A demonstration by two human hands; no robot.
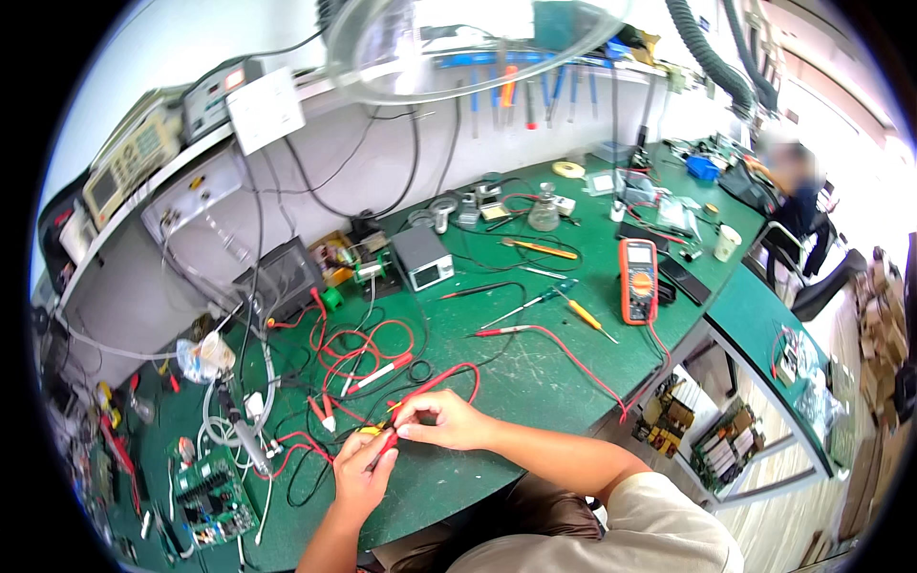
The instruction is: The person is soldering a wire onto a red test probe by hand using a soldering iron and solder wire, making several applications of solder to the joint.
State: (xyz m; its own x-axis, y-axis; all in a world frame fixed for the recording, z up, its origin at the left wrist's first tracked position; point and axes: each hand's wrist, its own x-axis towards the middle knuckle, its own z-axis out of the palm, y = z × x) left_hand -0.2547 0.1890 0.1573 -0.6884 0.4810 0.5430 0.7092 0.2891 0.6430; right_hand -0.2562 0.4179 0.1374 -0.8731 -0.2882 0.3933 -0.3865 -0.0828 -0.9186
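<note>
Close together over the front edge of the green workbench (497,382), both my hands work on a red cable end (389,440). My left hand (361,482) is closed round its red sleeve, with a bit of yellow showing beside the fingers. Pinched, my right hand (447,422) grips the same piece from the other side; a red wire (435,384) runs up behind it. Fingers hide the exact shape of the end. Beyond the hands lie a red-and-white test probe (380,373), two red-and-white tips (323,414) and looped red leads.
An orange multimeter (639,282) stands right, with a red lead (573,358) crossing the bench. Screwdrivers (590,320), a grey power unit (422,256) and a glass bottle (543,208) lie farther back. A green circuit board (212,506) sits left. Another person (798,196) sits far right.
</note>
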